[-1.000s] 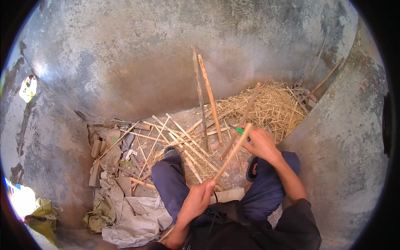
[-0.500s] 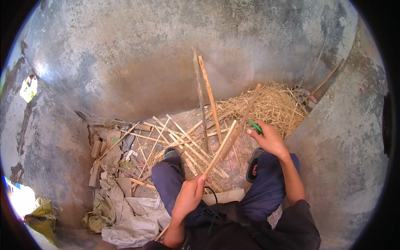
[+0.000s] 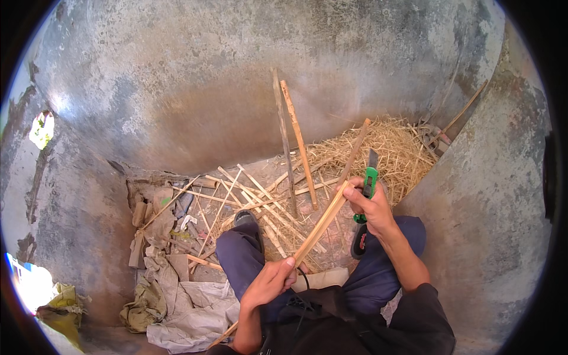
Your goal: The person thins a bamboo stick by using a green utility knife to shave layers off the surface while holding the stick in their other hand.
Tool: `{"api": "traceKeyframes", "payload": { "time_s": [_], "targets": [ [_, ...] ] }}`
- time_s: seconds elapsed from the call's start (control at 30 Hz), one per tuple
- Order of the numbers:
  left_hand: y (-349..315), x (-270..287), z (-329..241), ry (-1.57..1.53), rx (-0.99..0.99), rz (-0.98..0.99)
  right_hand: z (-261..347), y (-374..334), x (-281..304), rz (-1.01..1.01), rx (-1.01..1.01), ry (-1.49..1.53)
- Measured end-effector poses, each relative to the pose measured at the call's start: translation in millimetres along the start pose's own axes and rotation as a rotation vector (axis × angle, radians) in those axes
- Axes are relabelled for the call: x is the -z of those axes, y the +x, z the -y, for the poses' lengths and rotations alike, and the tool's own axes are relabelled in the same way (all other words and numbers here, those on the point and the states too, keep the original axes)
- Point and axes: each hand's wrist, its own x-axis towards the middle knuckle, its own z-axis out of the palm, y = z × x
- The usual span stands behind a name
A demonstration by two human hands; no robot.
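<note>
A pale wooden stick slants up and to the right between my hands, above my lap. My left hand is closed round its near end, the thumb lying along the top. At the far end, the thumb and fingers of my right hand touch the stick. That same hand grips a green utility knife, its blade out and pointing up, away from me. Just beyond my right hand a brown stick stands tilted, its lower part hidden behind the hand and the pale stick.
Two upright sticks lean against the grey wall. Loose wood strips litter the floor by my feet. A straw heap lies at the far right, crumpled sacks at the near left. Walls rise close on both sides.
My right hand has moved in to the stick's far end, and the knife has swung upright with its blade now showing. My left hand keeps its hold; the stick has turned slightly to the right.
</note>
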Motion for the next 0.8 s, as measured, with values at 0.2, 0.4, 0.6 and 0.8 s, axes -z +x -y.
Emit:
{"api": "traceKeyframes", "payload": {
  "time_s": [0.2,0.4,0.6,0.8],
  "targets": [
    [4.8,6.9,4.7,0.223,-0.11,-0.07,1.2,-12.0,-12.2,-0.011,0.06,0.159],
    [17.7,-3.7,-9.0,0.086,-0.329,-0.122,-2.5,-24.1,-27.6,-0.019,0.071,0.192],
    [15.3,-11.0,-25.6,0.019,-0.173,0.044,-5.2,-24.9,-30.7,0.009,0.147,0.016],
    [14.3,-23.3,-27.4,0.138,-0.183,-0.162,-14.1,-25.0,-16.1,-0.039,0.4,-0.272]
  ]
}}
